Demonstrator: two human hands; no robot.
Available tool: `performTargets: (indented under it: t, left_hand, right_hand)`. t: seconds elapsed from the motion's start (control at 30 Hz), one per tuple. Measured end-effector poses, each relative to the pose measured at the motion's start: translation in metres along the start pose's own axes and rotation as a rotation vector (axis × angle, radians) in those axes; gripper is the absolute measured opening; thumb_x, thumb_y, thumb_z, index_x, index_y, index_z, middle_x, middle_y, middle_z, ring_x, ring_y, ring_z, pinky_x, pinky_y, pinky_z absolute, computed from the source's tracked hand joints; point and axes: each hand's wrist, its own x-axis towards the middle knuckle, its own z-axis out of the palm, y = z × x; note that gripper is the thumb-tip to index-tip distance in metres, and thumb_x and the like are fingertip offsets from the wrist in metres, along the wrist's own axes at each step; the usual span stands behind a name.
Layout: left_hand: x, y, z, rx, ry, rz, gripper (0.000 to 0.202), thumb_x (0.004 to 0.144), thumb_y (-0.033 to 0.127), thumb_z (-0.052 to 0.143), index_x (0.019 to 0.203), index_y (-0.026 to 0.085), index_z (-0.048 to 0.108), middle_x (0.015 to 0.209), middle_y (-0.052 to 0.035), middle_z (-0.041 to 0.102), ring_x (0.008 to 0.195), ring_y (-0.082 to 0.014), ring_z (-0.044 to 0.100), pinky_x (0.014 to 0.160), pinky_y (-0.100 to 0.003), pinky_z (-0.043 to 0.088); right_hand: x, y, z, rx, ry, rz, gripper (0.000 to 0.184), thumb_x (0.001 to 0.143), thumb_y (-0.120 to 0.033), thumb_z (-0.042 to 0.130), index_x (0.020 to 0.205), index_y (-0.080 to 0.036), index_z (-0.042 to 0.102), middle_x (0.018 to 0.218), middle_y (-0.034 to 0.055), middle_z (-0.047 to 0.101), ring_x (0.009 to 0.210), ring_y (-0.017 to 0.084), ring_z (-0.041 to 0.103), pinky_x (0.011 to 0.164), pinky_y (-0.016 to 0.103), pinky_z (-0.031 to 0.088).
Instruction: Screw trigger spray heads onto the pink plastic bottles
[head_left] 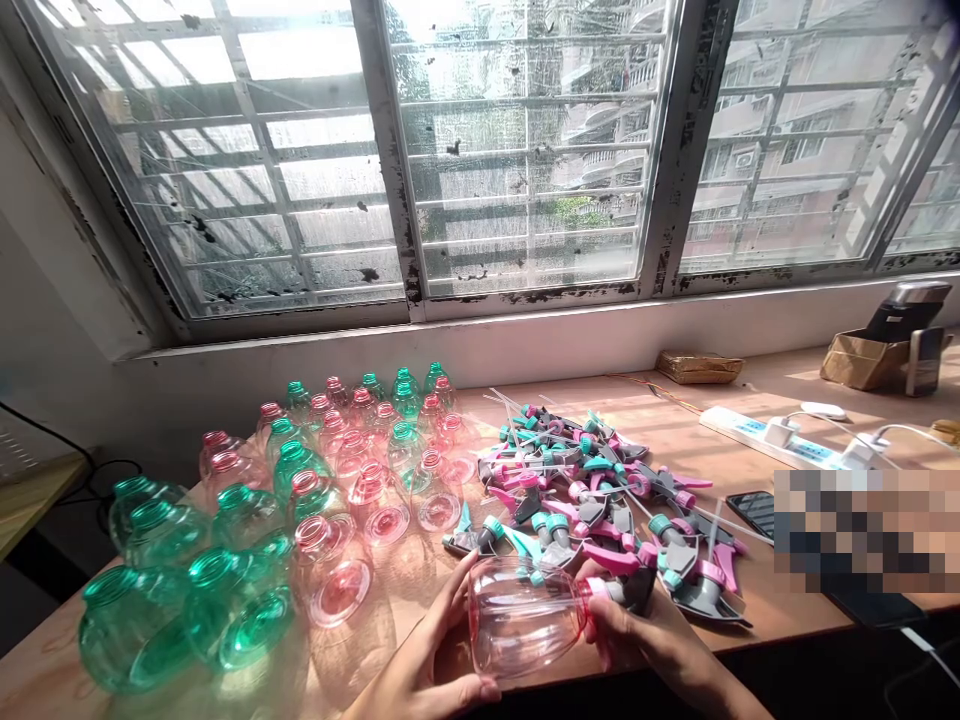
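Note:
My left hand (431, 655) wraps around a clear pink plastic bottle (525, 615) lying on its side near the table's front edge. My right hand (637, 625) grips the pink and grey spray trigger head (622, 590) at the bottle's neck. Just behind lies a pile of loose spray trigger heads (592, 490) in pink, teal and grey. To the left stand several open pink bottles (375, 470) and green bottles (217, 590), upright on the wooden table (675, 420).
A white power strip (772, 440) with plugs and cables lies at the right, with a phone (754, 510) in front of it. A small woven box (697, 367) and a cardboard box (862, 357) sit by the windowsill. A blurred patch covers the right side.

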Motion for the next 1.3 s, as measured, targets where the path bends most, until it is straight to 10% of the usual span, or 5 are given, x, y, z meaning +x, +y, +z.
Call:
performTargets:
  t: [1.3]
  left_hand:
    - [-0.003, -0.007, -0.003, -0.001, 0.062, -0.072, 0.084, 0.088, 0.035, 0.076, 0.157, 0.043, 0.027, 0.171, 0.0038, 0.026, 0.158, -0.0322, 0.017, 0.13, -0.053, 0.016]
  right_hand:
    - [0.0, 0.003, -0.001, -0.112, 0.071, 0.041, 0.052, 0.082, -0.067, 0.072, 0.08, -0.016, 0.074, 0.055, 0.001, 0.067, 0.05, 0.014, 0.059, 0.052, 0.027, 0.043]
